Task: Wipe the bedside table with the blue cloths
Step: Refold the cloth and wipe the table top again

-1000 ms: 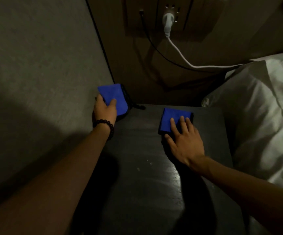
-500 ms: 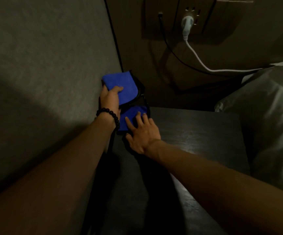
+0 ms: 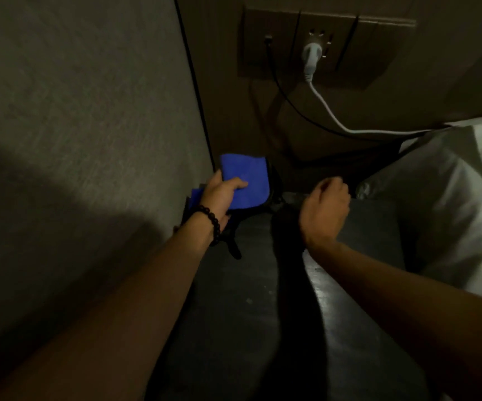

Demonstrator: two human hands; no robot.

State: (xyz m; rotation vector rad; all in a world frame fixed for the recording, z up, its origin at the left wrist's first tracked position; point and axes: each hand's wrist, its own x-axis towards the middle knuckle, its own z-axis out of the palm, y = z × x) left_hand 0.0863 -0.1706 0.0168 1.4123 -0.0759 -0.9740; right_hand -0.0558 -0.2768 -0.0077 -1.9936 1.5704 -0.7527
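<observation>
My left hand [image 3: 219, 195] grips a folded blue cloth [image 3: 248, 176] at the back left corner of the dark bedside table [image 3: 242, 308], pressed against a black pouch [image 3: 271, 192]. A sliver of a second blue cloth [image 3: 196, 197] shows just left of that wrist, mostly hidden by the hand. My right hand [image 3: 325, 211] hovers above the table's back middle, fingers curled in, nothing visible in it.
A grey wall [image 3: 75, 125] runs close along the table's left side. A white pillow and bedding [image 3: 459, 204] press against the right edge. A wall socket with a white plug [image 3: 310, 57] and trailing cables sits behind. A black strap [image 3: 234, 248] lies on the tabletop.
My right hand slid its cloth left to the corner beside my left hand, let it go, then lifted off and moved right with fingers curled. My left hand kept its cloth.
</observation>
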